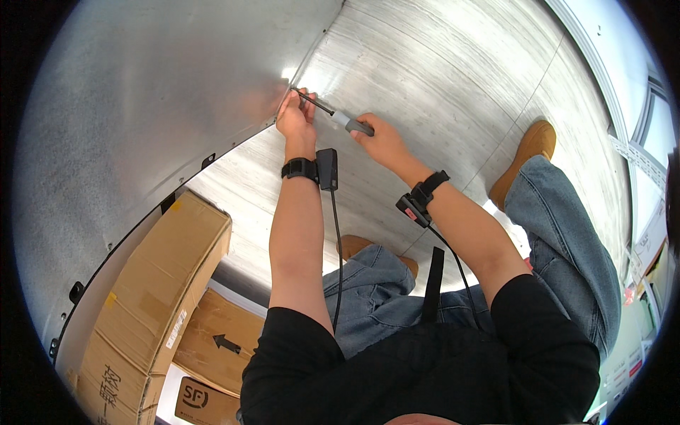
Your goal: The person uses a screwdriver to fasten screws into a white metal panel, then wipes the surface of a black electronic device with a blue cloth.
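Note:
My right hand (379,138) is wrapped around the grey handle of a screwdriver (342,118). Its dark shaft slants to the far left, and the tip meets the edge of a large grey metal panel (177,78). At that edge, my left hand (297,119) has its fingers curled about the front end of the shaft, touching the panel's rim. Whether a screw sits under the tip is hidden by the fingers. Black straps with small box-shaped devices (327,168) are on both my wrists, each with a cable running back toward me.
Along the panel's rim are several small black brackets (208,161). A long cardboard box (149,283) and another box with an arrow (216,340) stand at the near left. Wood-look flooring (439,64) spreads ahead. White framing (602,64) and shelf-like items line the right.

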`<state>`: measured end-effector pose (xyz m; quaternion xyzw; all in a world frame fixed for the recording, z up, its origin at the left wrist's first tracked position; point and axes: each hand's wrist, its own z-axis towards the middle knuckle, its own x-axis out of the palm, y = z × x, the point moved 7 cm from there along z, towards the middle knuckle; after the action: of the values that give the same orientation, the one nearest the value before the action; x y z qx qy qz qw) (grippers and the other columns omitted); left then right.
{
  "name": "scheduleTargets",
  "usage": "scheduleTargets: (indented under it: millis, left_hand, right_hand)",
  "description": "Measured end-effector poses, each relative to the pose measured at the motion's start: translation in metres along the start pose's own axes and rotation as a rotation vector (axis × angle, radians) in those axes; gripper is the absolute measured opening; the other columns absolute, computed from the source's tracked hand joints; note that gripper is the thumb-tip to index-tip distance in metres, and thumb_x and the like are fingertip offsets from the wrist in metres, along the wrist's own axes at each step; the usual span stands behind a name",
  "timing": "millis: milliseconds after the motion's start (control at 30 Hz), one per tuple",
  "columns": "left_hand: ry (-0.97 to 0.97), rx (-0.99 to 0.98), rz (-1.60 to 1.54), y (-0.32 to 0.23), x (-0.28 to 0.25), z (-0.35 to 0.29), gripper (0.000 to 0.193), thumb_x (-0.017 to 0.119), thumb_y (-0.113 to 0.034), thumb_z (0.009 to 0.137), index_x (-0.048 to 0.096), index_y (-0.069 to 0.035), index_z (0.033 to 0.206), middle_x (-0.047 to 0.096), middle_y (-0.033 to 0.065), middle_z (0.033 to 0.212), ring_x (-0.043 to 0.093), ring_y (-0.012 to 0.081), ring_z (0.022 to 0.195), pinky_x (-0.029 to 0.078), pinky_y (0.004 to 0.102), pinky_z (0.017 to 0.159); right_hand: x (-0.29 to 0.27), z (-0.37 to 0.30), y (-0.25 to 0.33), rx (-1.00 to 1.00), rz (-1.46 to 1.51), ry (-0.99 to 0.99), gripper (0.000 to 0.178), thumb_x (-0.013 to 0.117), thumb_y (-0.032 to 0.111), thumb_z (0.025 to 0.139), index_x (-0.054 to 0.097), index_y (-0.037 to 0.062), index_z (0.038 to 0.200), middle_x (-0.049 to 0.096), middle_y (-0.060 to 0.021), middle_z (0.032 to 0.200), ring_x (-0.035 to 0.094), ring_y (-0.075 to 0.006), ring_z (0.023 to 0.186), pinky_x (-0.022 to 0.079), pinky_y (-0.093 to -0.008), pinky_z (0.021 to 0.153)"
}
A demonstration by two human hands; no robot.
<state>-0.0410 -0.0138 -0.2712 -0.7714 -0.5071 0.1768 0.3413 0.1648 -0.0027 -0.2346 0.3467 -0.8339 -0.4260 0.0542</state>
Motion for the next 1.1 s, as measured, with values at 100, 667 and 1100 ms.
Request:
scheduleTargets:
  millis: [100, 667, 1100]
  left_hand:
    - [-0.006, -0.005, -0.010, 0.002, 0.003, -0.002, 0.015, 0.057, -0.014, 0.096, 0.063, -0.002, 0.102, 0.069, 0.0074, 0.092, 0.067, 0.0166, 0.074, 0.055, 0.0225, 0.058]
    - [0.016, -0.030, -0.013, 0.009, 0.002, 0.012, 0.013, 0.059, -0.017, 0.094, 0.064, -0.006, 0.100, 0.069, 0.0043, 0.091, 0.067, 0.0142, 0.073, 0.052, 0.0220, 0.058]
    - [0.022, -0.054, 0.055, 0.004, 0.010, -0.004, 0.021, 0.050, -0.024, 0.100, 0.062, -0.008, 0.096, 0.066, 0.0007, 0.091, 0.064, 0.0119, 0.083, 0.051, 0.0211, 0.069]
  right_hand:
    - [-0.004, -0.001, 0.000, 0.010, 0.002, 0.011, 0.031, 0.063, 0.027, 0.090, 0.059, 0.0078, 0.114, 0.065, -0.0095, 0.092, 0.061, -0.0221, 0.083, 0.047, -0.0359, 0.073]
    - [-0.007, -0.003, -0.004, -0.103, -0.003, -0.293, 0.035, 0.073, 0.016, 0.081, 0.056, 0.0003, 0.106, 0.063, -0.0151, 0.097, 0.061, -0.0260, 0.088, 0.048, -0.0382, 0.078]
    - [0.007, 0.007, -0.034, 0.109, 0.353, -0.154, 0.038, 0.069, 0.024, 0.085, 0.052, 0.0000, 0.109, 0.064, -0.0179, 0.098, 0.063, -0.0277, 0.086, 0.048, -0.0386, 0.077]
